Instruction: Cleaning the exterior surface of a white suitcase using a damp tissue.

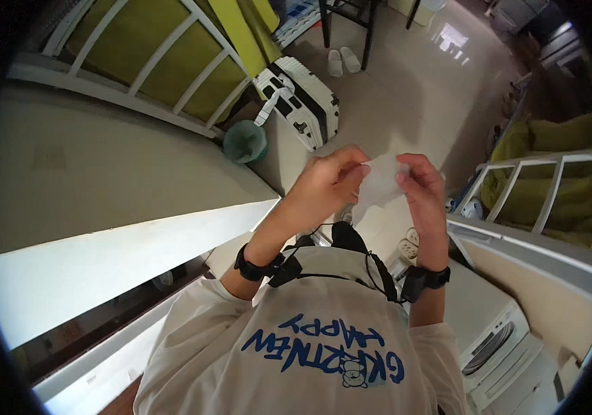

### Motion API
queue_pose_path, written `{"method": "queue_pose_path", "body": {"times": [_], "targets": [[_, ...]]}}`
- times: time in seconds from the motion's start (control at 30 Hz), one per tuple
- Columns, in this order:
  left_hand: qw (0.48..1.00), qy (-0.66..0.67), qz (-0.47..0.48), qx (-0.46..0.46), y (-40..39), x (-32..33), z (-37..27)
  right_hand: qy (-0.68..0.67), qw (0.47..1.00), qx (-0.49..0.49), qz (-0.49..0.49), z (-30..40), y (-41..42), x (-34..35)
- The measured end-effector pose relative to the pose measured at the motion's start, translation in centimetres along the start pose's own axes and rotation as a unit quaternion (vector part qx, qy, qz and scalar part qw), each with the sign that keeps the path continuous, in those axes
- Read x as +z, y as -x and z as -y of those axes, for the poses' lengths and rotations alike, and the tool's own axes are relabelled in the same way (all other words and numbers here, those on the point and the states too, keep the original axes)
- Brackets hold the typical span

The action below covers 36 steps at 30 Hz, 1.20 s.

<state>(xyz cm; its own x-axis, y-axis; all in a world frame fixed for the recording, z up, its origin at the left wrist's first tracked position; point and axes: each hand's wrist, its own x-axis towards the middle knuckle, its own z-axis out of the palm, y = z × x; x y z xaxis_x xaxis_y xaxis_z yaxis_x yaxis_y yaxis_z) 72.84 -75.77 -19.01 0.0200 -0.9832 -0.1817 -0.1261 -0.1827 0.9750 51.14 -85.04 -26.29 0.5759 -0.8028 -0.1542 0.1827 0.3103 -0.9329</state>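
Both hands pinch a thin, whitish, partly see-through sheet (381, 179), perhaps a tissue or a wipe. My left hand (333, 174) grips its left edge between thumb and fingers. On the opposite edge, the thumb and fingertips of my right hand (424, 179) are closed on it. The sheet is stretched between the hands, and its lower part hangs down above the floor (394, 124). Its lower outline blends into the pale tiles.
A green wastebasket (245, 142) stands beside a white suitcase (306, 98) ahead on the left. Bed frames with white rails (163, 49) rise on both sides. White slippers (342, 61) lie by a dark stool (350, 21). A white appliance (482, 311) is at lower right.
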Motion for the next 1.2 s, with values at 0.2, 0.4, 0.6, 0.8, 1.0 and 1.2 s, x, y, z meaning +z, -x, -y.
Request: {"method": "queue_pose_path", "body": {"times": [0.2,0.4,0.6,0.8,1.0,1.2], "targets": [[0.985,0.142,-0.097,0.009,-5.3,0.6,1.5,0.05,0.985,-0.148,-0.067,5.3,-5.0,-0.6],[0.981,0.138,-0.127,0.04,-10.4,-0.2,-0.8,0.098,0.974,-0.204,-0.023,8.7,-10.2,-3.8],[0.978,0.133,-0.141,0.077,-16.9,-1.5,-1.6,0.116,0.971,-0.208,-0.035,11.0,-16.8,-5.2],[0.97,0.172,-0.115,0.126,-25.6,-5.3,-2.8,0.155,0.959,-0.232,-0.053,14.4,-24.7,-5.8],[0.957,0.208,-0.147,0.139,-33.6,-7.0,-4.1,0.169,0.949,-0.262,-0.035,17.9,-33.1,-5.6],[0.929,0.25,-0.248,0.115,-39.3,-9.1,-3.6,0.137,0.976,-0.169,0.033,17.2,-42.9,-9.5]]}}
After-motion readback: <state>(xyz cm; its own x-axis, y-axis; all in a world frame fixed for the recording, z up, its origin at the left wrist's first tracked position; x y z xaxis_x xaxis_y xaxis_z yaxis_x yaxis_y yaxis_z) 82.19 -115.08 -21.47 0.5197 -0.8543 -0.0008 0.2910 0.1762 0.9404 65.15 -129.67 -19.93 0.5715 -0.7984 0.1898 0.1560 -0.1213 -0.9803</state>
